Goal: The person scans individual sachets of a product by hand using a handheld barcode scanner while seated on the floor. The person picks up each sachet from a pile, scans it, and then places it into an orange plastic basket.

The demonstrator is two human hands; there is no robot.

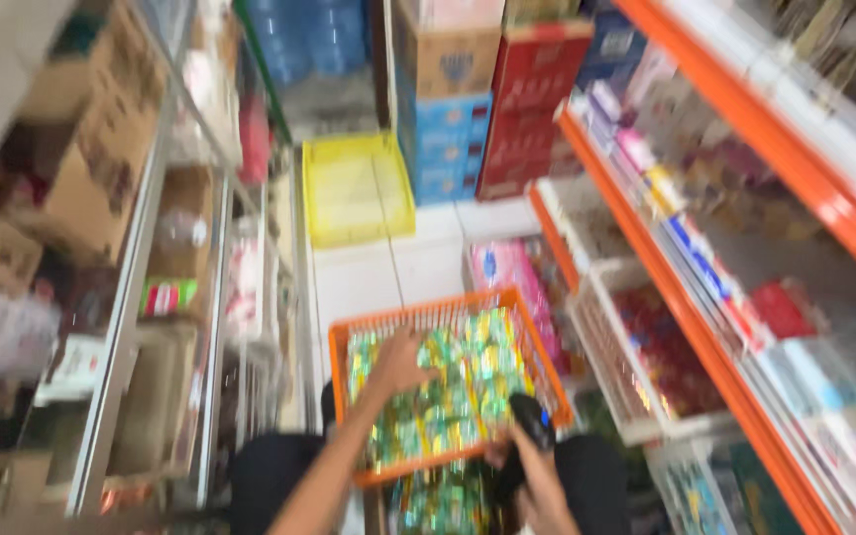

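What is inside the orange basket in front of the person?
The orange basket is full of small green and yellow packets, blurred. The left hand rests on them and covers some. The basket's bottom is hidden beneath them. The right hand holds a black device at its near edge.

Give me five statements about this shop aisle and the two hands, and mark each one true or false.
1. The left hand reaches into the orange basket. True.
2. The orange basket is filled with red cans. False: it holds shiny green and yellow packets.
3. The right hand holds a dark object. True, though blur hides what it is.
4. A blue crate lies on the floor further down the aisle. False: the crate there is yellow.
5. The shelves on the right have orange edges. True.
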